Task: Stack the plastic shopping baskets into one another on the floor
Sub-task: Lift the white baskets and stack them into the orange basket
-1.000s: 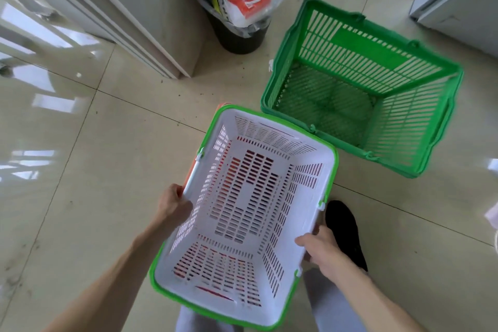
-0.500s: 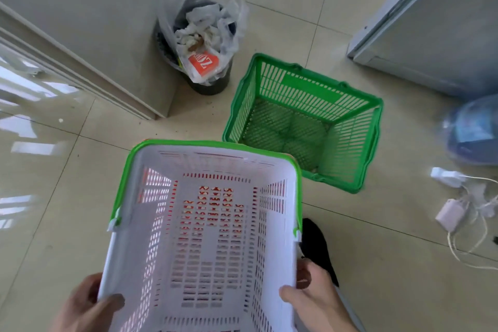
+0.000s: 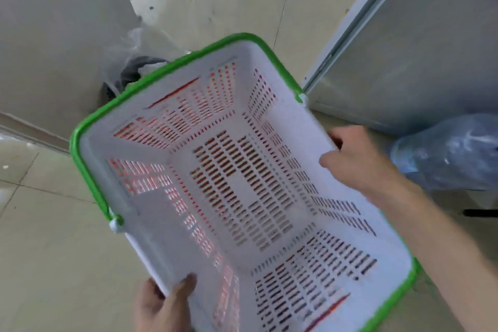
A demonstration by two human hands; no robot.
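The left hand [image 3: 164, 302] grips the near-left rim of the white basket [image 3: 242, 197], thumb hooked over the edge. This white slotted shopping basket with green handles [image 3: 89, 127] is held up off the floor, tilted, its open inside facing the camera; red shows through the slots. Behind its far-left corner sits a bin with a clear plastic liner [image 3: 129, 73], partly hidden. The right hand [image 3: 355, 159] clasps the basket's right rim, thumb inside. At far right, a blue-tinted plastic bag [image 3: 452, 151] lies on the tiled floor [image 3: 54, 250] beside a grey cabinet [image 3: 417, 48].
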